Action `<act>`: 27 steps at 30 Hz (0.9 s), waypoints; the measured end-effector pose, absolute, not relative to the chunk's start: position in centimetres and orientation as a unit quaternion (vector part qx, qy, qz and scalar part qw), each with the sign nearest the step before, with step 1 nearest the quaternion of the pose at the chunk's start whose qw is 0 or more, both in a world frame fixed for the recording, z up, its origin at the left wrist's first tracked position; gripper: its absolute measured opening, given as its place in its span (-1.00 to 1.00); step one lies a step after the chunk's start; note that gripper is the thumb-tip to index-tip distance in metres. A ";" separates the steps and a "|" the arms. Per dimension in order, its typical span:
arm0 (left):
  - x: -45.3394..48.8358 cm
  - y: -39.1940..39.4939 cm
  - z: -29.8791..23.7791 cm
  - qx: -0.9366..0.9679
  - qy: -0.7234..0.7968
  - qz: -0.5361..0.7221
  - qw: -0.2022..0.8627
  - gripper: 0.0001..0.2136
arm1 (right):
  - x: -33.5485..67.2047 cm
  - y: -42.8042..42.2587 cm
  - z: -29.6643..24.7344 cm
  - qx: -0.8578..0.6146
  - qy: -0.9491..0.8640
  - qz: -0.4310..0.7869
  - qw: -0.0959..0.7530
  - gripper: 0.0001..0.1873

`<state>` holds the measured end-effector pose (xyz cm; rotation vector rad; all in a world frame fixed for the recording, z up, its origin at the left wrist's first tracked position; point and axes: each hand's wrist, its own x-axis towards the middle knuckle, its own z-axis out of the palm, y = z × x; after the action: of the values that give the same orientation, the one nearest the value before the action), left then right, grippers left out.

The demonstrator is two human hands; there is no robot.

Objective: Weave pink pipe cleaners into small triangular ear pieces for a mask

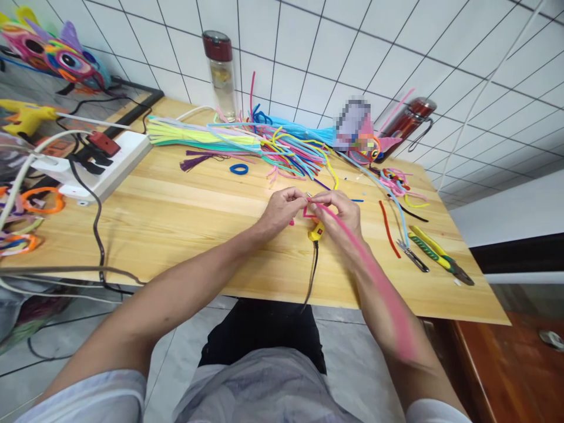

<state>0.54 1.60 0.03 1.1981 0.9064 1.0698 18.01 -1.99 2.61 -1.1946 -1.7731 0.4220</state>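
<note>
Both my hands meet over the middle of the wooden table (185, 223). My left hand (282, 208) is closed, pinching the bent end of a pink pipe cleaner (365, 264). My right hand (341, 214) is also closed on that same pink pipe cleaner, whose long fuzzy tail runs back along my right forearm. Under my hands lies a yellow glue gun (316, 232) with its black cord hanging over the table's front edge.
A pile of coloured pipe cleaners (247, 144) lies behind. A white power strip (108, 170) with plugs is at left, another yellow glue gun (26, 117) beyond it. Pliers (438, 255) and small cutters (412, 254) lie right. Two bottles (220, 70) (405, 126) stand near the tiled wall.
</note>
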 end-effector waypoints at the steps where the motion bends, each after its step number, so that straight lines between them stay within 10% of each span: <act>1: 0.6 1.6 0.1 0.509 0.390 0.468 0.608 -0.87 | 18.1 -1.9 2.6 -0.477 -0.737 0.147 0.454 -0.82; 13: 0.5 1.7 0.4 0.468 0.345 0.520 0.625 -0.87 | 18.9 -1.7 2.1 -0.421 -0.803 0.016 0.421 -0.80; 27: 0.5 0.9 0.6 0.544 0.324 0.511 0.582 -0.78 | 17.8 -2.2 3.3 -0.515 -0.572 0.396 0.501 -0.65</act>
<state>0.48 0.95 0.59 1.2694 0.7563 1.1923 17.81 -2.15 3.28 -1.2461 -1.3818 0.9583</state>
